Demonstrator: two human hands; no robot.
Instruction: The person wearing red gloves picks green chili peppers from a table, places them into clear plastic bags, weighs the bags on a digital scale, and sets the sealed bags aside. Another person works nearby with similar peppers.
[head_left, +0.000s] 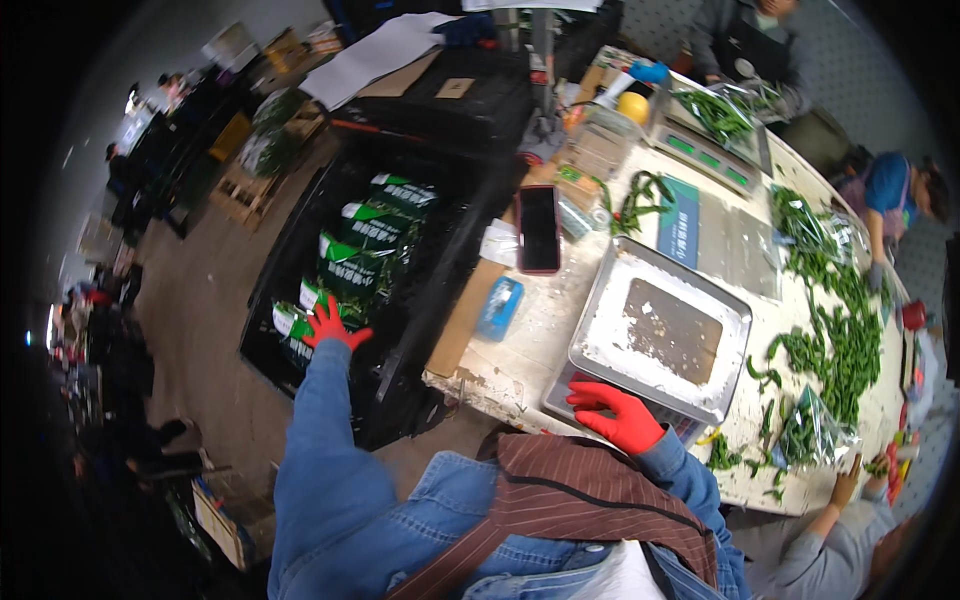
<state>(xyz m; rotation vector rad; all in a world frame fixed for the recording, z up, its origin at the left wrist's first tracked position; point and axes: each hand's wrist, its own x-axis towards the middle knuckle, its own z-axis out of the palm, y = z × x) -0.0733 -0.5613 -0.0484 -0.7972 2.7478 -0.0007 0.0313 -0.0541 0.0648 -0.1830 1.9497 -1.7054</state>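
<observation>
My left hand (334, 328), in a red glove, reaches over a black crate (405, 375) with fingers spread, at the nearest of several green-and-white packed bags (356, 262) lying in a row. Whether it touches the bag is not plain. In a matching glove, my right hand (611, 415) rests beside the near edge of a metal tray (739, 352), fingers apart and slightly curled, with nothing seen in it. The tray stands on a scale (559, 397) and holds only brownish residue and small bits. A stack of clear plastic bags (739, 244) lies behind the tray.
Loose green peppers (847, 352) are heaped on the white table's right side, near a partly filled clear bag (810, 435). A smartphone (539, 229) and a blue box (499, 307) lie left of the tray. Another scale (697, 157) stands farther back. Several people work around the table.
</observation>
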